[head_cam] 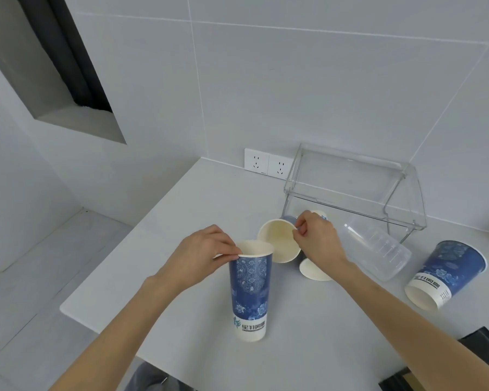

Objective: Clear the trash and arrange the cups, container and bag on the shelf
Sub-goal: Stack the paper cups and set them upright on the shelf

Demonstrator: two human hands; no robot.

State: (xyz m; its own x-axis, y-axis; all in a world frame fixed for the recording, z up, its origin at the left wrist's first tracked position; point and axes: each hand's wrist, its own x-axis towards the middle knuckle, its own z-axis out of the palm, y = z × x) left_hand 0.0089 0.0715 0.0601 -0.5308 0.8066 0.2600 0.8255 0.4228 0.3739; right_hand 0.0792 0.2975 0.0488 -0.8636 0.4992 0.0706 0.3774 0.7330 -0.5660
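Head view: left hand (202, 256) pinches the upright cup (250, 292) rim; right hand (318, 239) pinches the tilted cup (278, 244) rim

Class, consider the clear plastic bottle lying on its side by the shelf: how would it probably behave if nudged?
The clear bottle looks empty, so it is probably light. It lies on its round side on the smooth counter, so a nudge would likely roll it.

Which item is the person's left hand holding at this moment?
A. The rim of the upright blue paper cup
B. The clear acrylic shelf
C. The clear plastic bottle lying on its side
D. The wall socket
A: the left hand pinches the rim of the upright blue paper cup standing on the counter, while the right hand pinches the rim of a tilted cup.
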